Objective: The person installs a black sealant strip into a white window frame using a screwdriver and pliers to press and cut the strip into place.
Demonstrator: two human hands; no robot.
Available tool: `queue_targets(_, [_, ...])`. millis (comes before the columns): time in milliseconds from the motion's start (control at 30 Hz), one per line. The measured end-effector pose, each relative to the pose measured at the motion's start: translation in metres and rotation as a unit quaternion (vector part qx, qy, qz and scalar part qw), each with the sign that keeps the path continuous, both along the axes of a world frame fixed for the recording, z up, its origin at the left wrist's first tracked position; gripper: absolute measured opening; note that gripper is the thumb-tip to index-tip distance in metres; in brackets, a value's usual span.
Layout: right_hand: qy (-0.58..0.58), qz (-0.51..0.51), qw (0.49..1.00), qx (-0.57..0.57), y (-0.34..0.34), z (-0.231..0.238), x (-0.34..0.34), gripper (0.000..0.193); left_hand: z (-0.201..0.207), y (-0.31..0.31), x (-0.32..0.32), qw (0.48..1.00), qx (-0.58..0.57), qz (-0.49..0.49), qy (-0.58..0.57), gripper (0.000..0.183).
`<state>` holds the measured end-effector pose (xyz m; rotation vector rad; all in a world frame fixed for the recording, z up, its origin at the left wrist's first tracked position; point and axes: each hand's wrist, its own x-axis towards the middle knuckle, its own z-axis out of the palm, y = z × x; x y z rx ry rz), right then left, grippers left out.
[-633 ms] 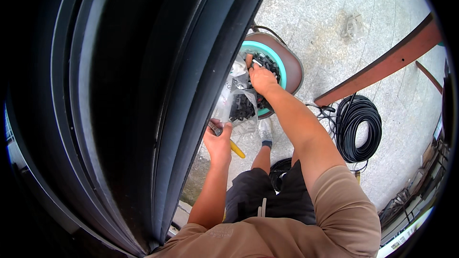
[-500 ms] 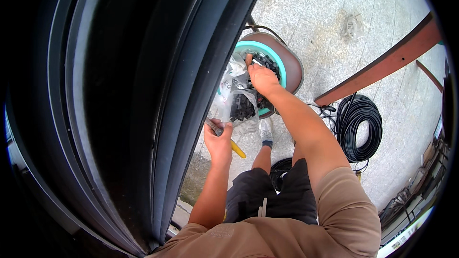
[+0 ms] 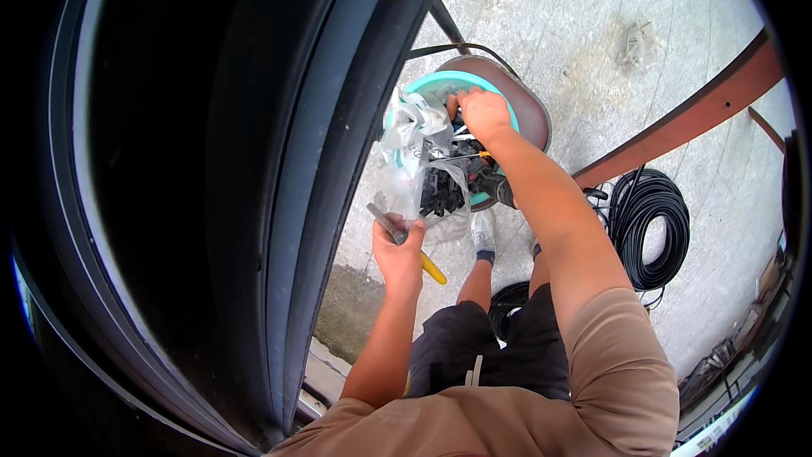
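Note:
My left hand (image 3: 397, 254) is closed around a tool with a yellow handle (image 3: 434, 269) and a flat grey metal end (image 3: 382, 218); its exact kind is unclear. My right hand (image 3: 485, 114) reaches into a turquoise basin (image 3: 457, 78), its fingers curled near the far rim beside a short brown stick-like piece (image 3: 453, 107). What those fingers grip is hidden. Small black parts (image 3: 441, 193) fill the basin, partly under clear plastic bags (image 3: 416, 129). A thin screwdriver with an orange handle (image 3: 485, 154) lies across them, near a dark power tool (image 3: 497, 184).
The basin rests on a brown chair seat (image 3: 531, 118). Close on my left rise tall black frame profiles (image 3: 338, 118). A coil of black cable (image 3: 651, 228) lies right on the tiled floor, by a reddish-brown beam (image 3: 677, 131). Crumpled plastic (image 3: 639, 44) lies farther off.
My right hand has moved up and right toward the basin's far rim, uncovering the screwdriver and the power tool. My left hand keeps its tool; the whole view has shifted slightly.

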<state>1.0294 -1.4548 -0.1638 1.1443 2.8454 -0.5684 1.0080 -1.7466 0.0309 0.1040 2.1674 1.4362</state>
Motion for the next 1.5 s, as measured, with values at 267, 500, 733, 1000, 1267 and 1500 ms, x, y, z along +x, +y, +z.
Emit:
queue_targets(267, [-0.077,0.157,0.980,0.098,0.005,0.002,0.028,0.024,-0.010,-0.004,-0.001,1.000,0.001,0.010,0.015,0.035])
queue_targets(500, [-0.182,0.134,0.969,0.101,-0.026,0.000,0.033,0.026,0.000,0.001,-0.005,1.000,-0.025,-0.005,0.002,0.035])
queue_targets(733, [-0.108,0.138,0.984,0.040,-0.017,0.021,0.056,0.020,0.005,0.007,-0.004,1.000,-0.008,-0.011,0.012,0.035])
queue_targets(1000, [0.195,-0.087,0.936,-0.280,0.038,0.042,0.068,0.030,-0.007,0.002,-0.009,0.999,-0.034,0.000,0.016,0.033])
queue_targets(1267, [0.107,-0.029,0.978,-0.177,0.034,0.052,0.078,0.030,-0.019,-0.004,-0.014,1.000,0.016,-0.003,0.015,0.034])
queue_targets(1500, [-0.028,0.101,0.992,-0.072,-0.008,0.033,0.044,0.028,-0.013,-0.002,-0.011,1.000,0.009,0.008,-0.012,0.035])
